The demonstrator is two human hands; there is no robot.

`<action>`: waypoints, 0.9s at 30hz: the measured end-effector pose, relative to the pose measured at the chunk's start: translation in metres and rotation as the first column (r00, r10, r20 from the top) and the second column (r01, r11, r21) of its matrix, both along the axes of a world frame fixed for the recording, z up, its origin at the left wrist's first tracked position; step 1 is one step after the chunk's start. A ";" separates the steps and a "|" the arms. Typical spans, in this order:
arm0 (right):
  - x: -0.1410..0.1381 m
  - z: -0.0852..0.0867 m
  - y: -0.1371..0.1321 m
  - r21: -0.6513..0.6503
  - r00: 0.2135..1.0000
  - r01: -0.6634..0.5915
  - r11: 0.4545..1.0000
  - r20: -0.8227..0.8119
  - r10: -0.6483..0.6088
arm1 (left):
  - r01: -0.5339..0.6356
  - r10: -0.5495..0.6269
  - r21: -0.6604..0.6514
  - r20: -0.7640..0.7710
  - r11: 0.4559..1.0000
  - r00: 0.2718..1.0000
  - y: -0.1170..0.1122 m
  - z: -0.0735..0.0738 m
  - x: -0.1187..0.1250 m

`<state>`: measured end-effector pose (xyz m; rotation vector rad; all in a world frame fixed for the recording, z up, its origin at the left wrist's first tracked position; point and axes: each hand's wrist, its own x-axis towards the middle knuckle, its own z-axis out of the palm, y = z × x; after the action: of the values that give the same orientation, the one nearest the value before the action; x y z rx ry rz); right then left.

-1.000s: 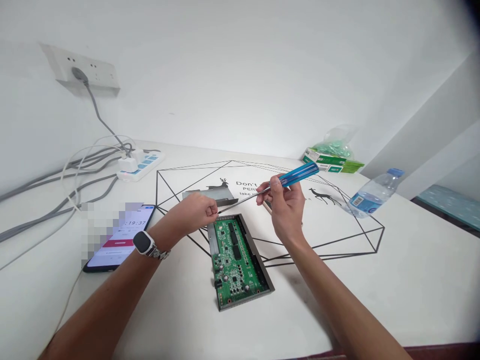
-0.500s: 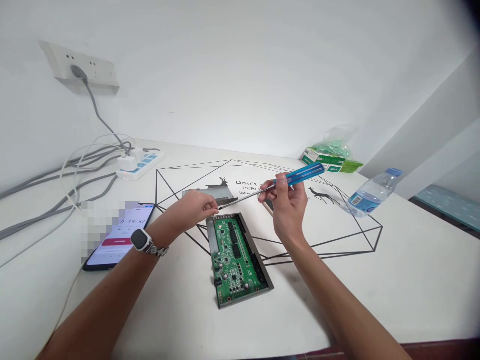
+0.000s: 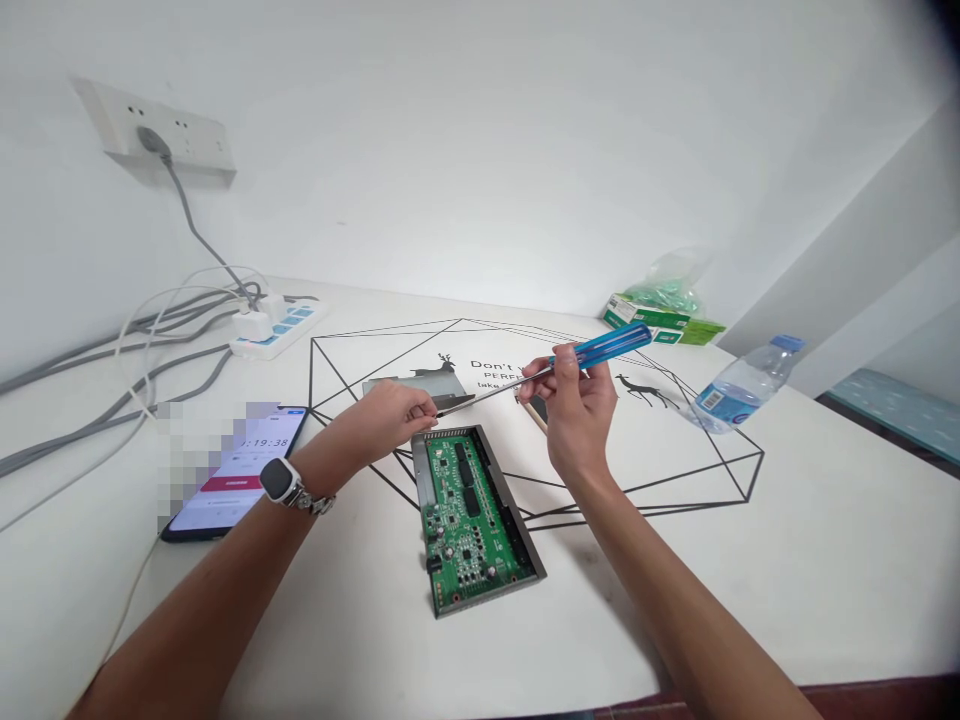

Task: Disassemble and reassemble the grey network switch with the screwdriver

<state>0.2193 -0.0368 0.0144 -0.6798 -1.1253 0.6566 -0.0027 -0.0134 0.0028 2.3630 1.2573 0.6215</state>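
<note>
The phone [image 3: 236,500] is partly covered by gray squares. Some words [image 3: 491,367] are hidden by the right hand [image 3: 579,420]. The screwdriver [image 3: 611,345] tip can hardly be seen.

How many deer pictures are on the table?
2. One deer is at the far edge of the metal plate, beyond the left hand; the other deer is right of the right hand, which holds the screwdriver. More could be hidden.
</note>
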 end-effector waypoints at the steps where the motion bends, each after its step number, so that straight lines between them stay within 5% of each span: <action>1: 0.000 0.000 0.000 -0.001 1.000 -0.008 1.000 -0.002 0.008 | 0.003 -0.003 -0.001 0.002 1.000 1.000 0.000 0.000 0.000; 9: 0.001 0.004 -0.003 -0.028 0.996 -0.068 0.997 0.057 0.070 | 0.027 -0.027 -0.004 -0.030 1.000 0.999 -0.002 -0.001 0.002; 15: -0.013 -0.003 -0.007 -0.083 0.943 -0.200 0.976 0.253 0.215 | 0.068 -0.068 -0.004 0.004 0.998 0.998 -0.004 -0.002 0.004; 27: -0.043 -0.016 0.005 -0.080 0.832 -0.147 0.986 0.529 0.167 | 0.078 -0.089 0.109 0.098 0.991 0.991 -0.002 -0.003 0.000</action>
<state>0.1764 -0.0319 -0.0015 -0.8361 -1.7077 0.6438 -0.0025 -0.0152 -0.0002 2.4204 1.1004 0.7887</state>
